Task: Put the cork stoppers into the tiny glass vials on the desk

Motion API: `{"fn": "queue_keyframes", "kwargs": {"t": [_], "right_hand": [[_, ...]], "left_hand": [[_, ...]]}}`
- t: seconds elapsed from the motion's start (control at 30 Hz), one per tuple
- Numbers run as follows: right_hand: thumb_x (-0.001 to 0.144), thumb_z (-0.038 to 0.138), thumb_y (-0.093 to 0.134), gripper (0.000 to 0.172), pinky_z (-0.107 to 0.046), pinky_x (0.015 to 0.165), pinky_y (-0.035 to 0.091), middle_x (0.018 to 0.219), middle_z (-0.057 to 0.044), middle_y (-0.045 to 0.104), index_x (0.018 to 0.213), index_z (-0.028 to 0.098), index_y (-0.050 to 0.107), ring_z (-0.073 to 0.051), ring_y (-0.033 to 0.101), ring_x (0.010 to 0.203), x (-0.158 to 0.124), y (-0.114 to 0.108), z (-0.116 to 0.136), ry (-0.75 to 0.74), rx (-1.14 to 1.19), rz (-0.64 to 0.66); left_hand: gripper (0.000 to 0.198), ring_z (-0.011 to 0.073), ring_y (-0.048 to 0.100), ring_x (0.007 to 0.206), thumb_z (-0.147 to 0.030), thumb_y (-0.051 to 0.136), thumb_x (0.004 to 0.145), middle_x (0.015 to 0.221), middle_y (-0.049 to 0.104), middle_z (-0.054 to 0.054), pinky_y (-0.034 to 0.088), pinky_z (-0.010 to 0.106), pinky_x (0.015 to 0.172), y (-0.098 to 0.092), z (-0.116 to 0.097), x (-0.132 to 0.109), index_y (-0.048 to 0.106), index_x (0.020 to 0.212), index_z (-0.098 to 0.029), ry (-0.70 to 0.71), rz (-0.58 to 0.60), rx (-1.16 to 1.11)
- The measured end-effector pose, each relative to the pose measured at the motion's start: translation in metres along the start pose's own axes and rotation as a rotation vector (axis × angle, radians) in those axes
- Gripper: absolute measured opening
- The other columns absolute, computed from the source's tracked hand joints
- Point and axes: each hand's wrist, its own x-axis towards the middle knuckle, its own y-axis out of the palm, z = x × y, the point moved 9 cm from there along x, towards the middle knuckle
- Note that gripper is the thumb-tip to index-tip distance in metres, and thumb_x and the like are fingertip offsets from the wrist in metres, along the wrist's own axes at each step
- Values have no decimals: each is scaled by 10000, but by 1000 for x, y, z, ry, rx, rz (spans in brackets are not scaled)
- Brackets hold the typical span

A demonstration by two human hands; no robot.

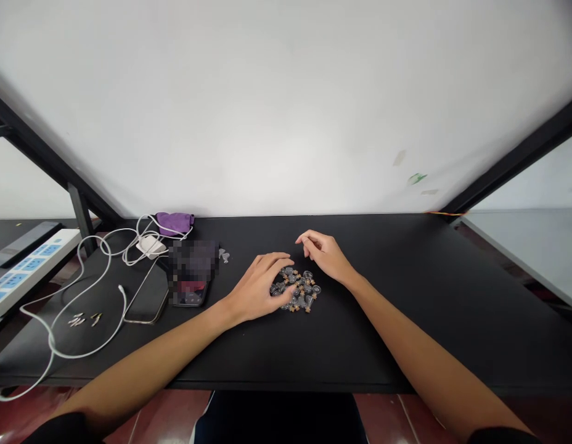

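Observation:
A heap of tiny clear bottles with cork stoppers (307,285) lies near the middle of the black table. My left hand (261,285) arches over the heap's left side, fingers spread and thumb apart, and covers some of the bottles. Just beyond the heap's far right edge is my right hand (325,251). Its fingers are curled in towards the thumb; what they hold, if anything, is hidden. A few small clear pieces (224,255) sit apart, to the left of the heap.
Left on the black table (406,320) lie two phones (150,293), a white charger (151,246), a looping white cable (82,356), a purple pouch (175,223) and several small metal bits (77,319). A white power strip (31,265) stands farther left. The wall (286,123) rises behind.

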Motion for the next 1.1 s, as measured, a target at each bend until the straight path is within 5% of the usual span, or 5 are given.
{"fn": "queue_keyframes", "kwargs": {"t": [0.17,0.33,0.77,1.1], "right_hand": [[887,464,704,323,-220,421,406,717,3,680,1076,202,711,-116,577,485,-11,0,-10,173,78,432],[680,335,900,674,-200,410,472,741,30,689,1290,227,635,-159,687,513,-39,0,-10,339,82,779],[661,471,908,656,-210,456,497,636,101,588,1141,231,531,-158,676,471,-49,29,4,323,-78,852],[768,498,823,533,-219,430,459,619,90,578,1130,228,540,-144,628,427,-42,39,11,231,-84,743]], "left_hand": [[759,358,451,1430,-516,749,846,1590,444,126,353,507,1198,11,-5,-1,457,1497,-257,54,127,17],[1058,400,320,1530,-689,788,743,1676,309,147,274,565,1249,22,-6,-3,321,1596,-271,104,216,11],[1108,400,303,1547,-741,760,742,1671,327,127,335,544,1253,36,7,-7,265,1616,-272,2,286,-19],[888,334,516,1397,-453,805,833,1509,510,134,474,477,1140,22,6,-1,320,1555,-273,46,176,-40]]}}
